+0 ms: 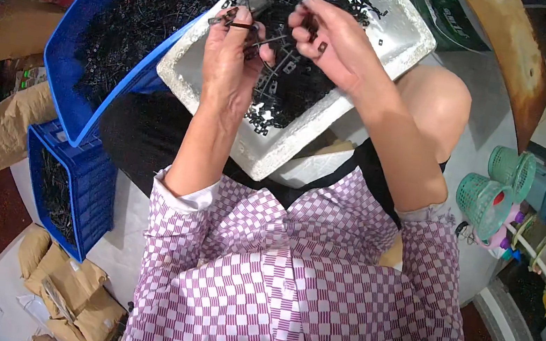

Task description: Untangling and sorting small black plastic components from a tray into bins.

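Note:
My left hand is closed on a black plastic sprue, a thin stem with small flat pieces along it. Part of the sprue sticks up past the fingertips. Close by on the right, my right hand has its fingers curled over several small black plastic pieces. Both hands are above a white foam box tilted across my lap. Inside it lies a heap of small black pieces, some with square holes. My left hand hides part of the heap.
A large blue crate full of black sprues stands at the left, with a smaller blue crate below it. Brown paper packaging lies lower left. Green baskets, a dark green bucket and a brown board are on the right.

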`<state>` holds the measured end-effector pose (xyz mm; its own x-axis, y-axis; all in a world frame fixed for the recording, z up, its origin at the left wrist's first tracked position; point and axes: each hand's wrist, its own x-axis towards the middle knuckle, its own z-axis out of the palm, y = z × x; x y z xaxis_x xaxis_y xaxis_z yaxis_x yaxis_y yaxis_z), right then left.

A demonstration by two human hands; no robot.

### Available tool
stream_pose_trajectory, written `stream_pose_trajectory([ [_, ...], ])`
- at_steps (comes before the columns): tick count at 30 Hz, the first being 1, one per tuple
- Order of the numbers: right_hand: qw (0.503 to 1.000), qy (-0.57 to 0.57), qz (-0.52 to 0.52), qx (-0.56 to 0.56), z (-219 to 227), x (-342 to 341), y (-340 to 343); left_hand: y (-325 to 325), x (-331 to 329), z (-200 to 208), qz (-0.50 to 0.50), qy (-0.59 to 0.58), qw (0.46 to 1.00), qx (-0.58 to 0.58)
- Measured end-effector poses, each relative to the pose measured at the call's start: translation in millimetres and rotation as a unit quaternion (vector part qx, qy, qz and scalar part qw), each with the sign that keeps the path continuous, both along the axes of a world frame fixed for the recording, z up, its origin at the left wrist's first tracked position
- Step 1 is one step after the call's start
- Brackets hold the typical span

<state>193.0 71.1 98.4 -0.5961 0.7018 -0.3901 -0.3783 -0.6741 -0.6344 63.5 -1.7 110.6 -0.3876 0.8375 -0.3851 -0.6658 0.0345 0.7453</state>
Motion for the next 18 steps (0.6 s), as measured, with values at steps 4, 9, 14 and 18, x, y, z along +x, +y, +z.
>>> stream_pose_trajectory([
  [4, 0.985, -0.040, 0.136, 0.095, 2.2, 2.2, -6.9, -1.3, -9.0, -3.3, 0.024, 0.008, 1.000, 0.012],
  [9, 0.959, -0.098, 0.206, 0.167, 6.3, -1.1, -13.8, -0.6, -4.7, 0.3, 0.015, 0.055, 0.998, 0.032],
  [14, 0.962, -0.095, 0.183, 0.182, 1.2, -2.4, -12.8, 1.0, -3.3, -1.1, -0.001, 0.070, 0.996, 0.057],
  [18, 0.951, -0.140, 0.197, 0.194, -6.0, 0.1, -10.4, 0.9, -0.4, -5.7, 0.004, 0.097, 0.994, 0.040],
])
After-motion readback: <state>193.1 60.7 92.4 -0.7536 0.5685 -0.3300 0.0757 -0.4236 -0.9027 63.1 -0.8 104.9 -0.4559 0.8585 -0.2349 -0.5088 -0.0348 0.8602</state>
